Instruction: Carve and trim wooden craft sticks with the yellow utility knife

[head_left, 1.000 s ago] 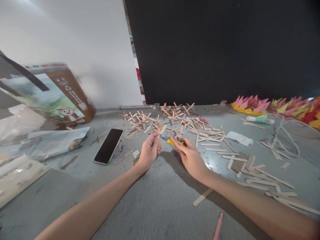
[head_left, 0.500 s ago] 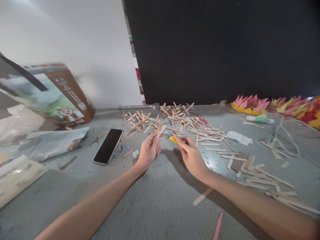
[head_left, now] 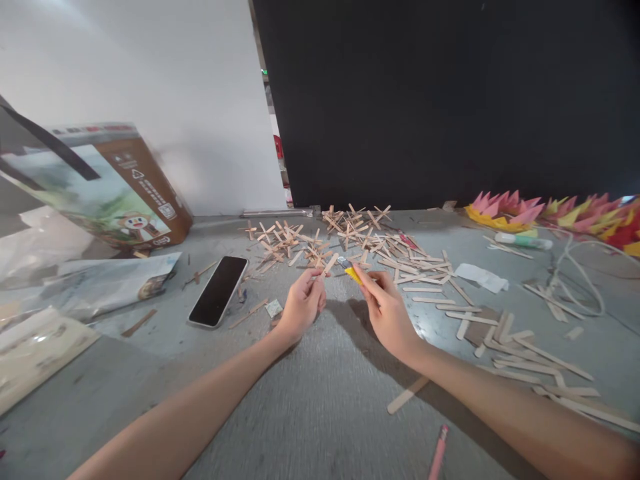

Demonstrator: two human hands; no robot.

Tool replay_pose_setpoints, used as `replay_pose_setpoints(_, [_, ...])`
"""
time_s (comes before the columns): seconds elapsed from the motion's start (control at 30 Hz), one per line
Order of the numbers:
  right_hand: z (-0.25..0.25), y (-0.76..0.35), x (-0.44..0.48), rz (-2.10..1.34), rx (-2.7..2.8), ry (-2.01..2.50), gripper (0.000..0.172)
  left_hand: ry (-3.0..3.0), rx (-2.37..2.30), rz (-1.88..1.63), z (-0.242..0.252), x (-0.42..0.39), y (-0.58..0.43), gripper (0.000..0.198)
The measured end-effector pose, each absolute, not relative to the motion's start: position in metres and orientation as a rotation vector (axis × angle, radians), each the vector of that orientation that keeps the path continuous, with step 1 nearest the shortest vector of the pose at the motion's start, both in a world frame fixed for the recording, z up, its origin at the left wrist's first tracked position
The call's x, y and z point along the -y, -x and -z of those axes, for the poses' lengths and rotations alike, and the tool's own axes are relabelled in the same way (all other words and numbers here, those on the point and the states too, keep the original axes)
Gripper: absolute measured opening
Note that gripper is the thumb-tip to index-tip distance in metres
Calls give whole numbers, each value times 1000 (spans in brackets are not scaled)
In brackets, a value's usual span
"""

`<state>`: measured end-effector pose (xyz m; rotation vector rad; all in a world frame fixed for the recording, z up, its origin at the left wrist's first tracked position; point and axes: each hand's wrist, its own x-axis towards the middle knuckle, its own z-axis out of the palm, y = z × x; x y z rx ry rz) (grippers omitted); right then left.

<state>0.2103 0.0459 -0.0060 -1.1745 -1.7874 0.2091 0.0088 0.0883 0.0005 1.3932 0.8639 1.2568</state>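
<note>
My left hand (head_left: 304,301) is closed on a pale wooden craft stick (head_left: 329,265), whose rounded end sticks out up and to the right. My right hand (head_left: 387,305) grips a utility knife (head_left: 354,274) with a yellow body, its metal blade end pointing at the stick. A small space shows between blade and stick. Behind both hands lies a heap of crossed craft sticks (head_left: 284,241). To the right, loose craft sticks (head_left: 525,360) are scattered over the grey table (head_left: 295,413). A single stick (head_left: 407,395) lies under my right forearm.
A black phone (head_left: 219,292) lies left of my hands, near plastic packets (head_left: 113,280) and a printed bag (head_left: 135,200). A pink pencil (head_left: 439,453) is at the front. Right are a white cable (head_left: 595,280), a glue stick (head_left: 523,241) and folded paper shapes (head_left: 505,210).
The knife blade has drawn a little away from the stick, to the right. The stick shows more plainly above my left fingers. Both hands keep their hold.
</note>
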Motion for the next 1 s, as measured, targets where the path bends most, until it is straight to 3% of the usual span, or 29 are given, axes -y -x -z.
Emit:
replay_pose_setpoints(0.37, [1, -206, -40, -275, 1943, 1095, 47, -1337, -944, -1287, 0, -91, -8, 21])
replay_pose_setpoints(1.0, [3, -207, -43, -341, 1933, 1099, 48, -1345, -916, -1282, 1, -92, -8, 23])
